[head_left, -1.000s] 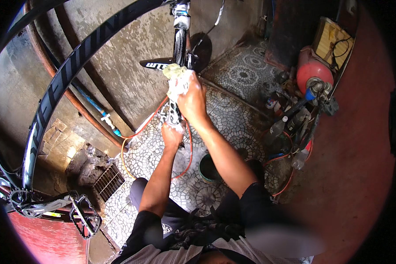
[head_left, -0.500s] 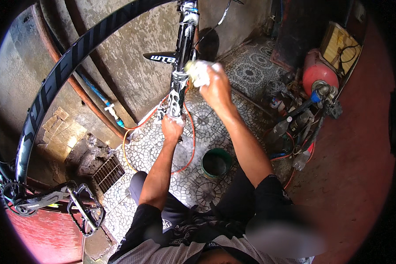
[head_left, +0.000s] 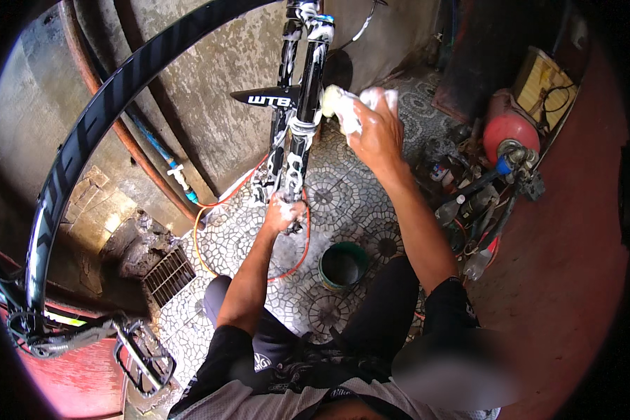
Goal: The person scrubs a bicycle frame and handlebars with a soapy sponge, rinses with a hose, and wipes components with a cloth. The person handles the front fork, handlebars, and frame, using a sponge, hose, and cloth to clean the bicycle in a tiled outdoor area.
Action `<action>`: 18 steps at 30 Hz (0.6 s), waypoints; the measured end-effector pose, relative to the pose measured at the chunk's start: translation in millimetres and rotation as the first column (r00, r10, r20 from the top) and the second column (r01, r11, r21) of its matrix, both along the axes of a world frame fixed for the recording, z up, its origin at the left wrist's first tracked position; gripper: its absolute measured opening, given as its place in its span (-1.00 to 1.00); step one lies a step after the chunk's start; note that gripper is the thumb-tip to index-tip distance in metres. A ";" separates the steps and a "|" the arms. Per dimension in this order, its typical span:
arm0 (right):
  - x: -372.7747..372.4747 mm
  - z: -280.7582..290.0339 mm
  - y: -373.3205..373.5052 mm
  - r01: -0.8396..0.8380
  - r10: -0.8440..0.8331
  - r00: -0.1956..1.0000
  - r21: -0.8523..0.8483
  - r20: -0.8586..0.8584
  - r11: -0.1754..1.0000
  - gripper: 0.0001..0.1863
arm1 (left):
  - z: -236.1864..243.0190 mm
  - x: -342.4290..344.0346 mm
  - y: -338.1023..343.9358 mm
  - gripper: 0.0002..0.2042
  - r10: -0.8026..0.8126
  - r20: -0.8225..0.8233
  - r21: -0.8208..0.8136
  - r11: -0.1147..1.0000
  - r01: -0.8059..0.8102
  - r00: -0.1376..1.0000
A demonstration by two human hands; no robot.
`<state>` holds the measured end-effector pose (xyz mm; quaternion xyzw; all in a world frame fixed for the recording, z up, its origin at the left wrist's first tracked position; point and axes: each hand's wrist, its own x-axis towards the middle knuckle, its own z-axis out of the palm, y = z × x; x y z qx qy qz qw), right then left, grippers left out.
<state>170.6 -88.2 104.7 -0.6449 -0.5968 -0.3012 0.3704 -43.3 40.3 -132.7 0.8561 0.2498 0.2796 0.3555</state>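
A black bicycle fork (head_left: 306, 91) hangs upright at the top centre, smeared with white foam, with a small black mudguard (head_left: 255, 96) to its left. My left hand (head_left: 282, 213), foamy, is closed around the fork's lower end. Just right of the fork's upper leg, my right hand (head_left: 375, 133) grips a pale yellow sponge (head_left: 333, 99) heaped with suds, held a little apart from the fork. A long black bike frame tube (head_left: 73, 150) arches across the left, down to a crank and pedal (head_left: 143, 357).
A green bucket (head_left: 342, 246) stands between my knees, near an orange hose (head_left: 227, 273) and a floor drain grate (head_left: 169, 275). Wall pipes (head_left: 147, 175) run at left. A red tank (head_left: 505, 122), bottles (head_left: 479, 262) and clutter line the right side; a red container (head_left: 77, 378) sits lower left.
My right hand and sponge have moved right, off the fork, uncovering more of it. The fork shifts right in view, now foamier along both legs. My left hand keeps its hold low down.
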 end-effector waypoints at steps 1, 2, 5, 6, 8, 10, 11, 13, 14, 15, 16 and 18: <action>-3.1 8.7 -0.8 -0.037 0.025 0.996 0.131 0.087 0.991 -0.58 | -1.7 2.0 0.4 -0.78 -0.068 0.010 0.018 0.998 0.068 0.998; -9.3 18.6 2.7 -0.066 0.041 0.986 0.156 0.161 0.986 -0.58 | -2.8 3.5 -1.5 -0.79 -0.171 -0.013 0.021 0.985 0.171 0.985; -33.3 35.6 16.8 0.052 -0.034 0.957 -0.058 0.288 0.997 -0.69 | -0.4 17.0 -14.2 -0.75 0.120 0.031 -0.284 0.953 -0.106 0.992; -39.0 36.1 22.3 0.073 -0.032 0.922 -0.094 0.386 0.993 -0.72 | 0.7 22.7 -20.4 -0.76 0.148 0.059 -0.290 0.949 -0.125 0.987; -46.6 27.7 34.0 0.128 -0.056 0.865 -0.110 0.499 0.986 -0.78 | -0.2 32.3 -32.7 -0.77 0.202 0.178 -0.230 0.960 -0.159 0.963; -46.1 8.6 41.6 0.181 -0.100 0.875 -0.127 0.475 0.975 -0.79 | -7.1 40.6 -42.3 -0.81 0.265 0.173 -0.240 0.945 -0.220 0.949; -44.9 -4.0 43.3 0.187 -0.076 0.858 -0.171 0.507 0.967 -0.79 | -12.5 43.8 -44.7 -0.80 0.283 0.182 -0.190 0.950 -0.248 0.942; -36.8 -27.1 40.4 0.135 0.001 0.872 -0.242 0.490 0.961 -0.78 | -23.7 45.2 -43.2 -0.73 0.284 0.108 -0.090 0.957 -0.275 0.953; -28.5 -34.4 36.2 0.099 0.012 0.937 -0.297 0.350 0.950 -0.78 | -29.2 43.3 -42.0 -0.70 0.327 0.087 -0.093 0.943 -0.319 0.941; -19.4 -40.1 29.6 0.004 0.056 0.978 -0.281 0.202 0.960 -0.78 | -34.1 39.0 -40.1 -0.67 0.372 0.062 -0.096 0.926 -0.365 0.926; -9.1 -43.1 20.7 -0.090 0.105 0.993 -0.253 0.048 0.963 -0.77 | -37.9 33.7 -38.8 -0.64 0.411 0.018 -0.127 0.905 -0.405 0.912; 18.5 -38.4 1.7 -0.303 0.280 0.953 -0.305 -0.115 0.903 -0.76 | -40.8 22.9 -33.2 -0.58 0.453 -0.083 -0.055 0.887 -0.458 0.887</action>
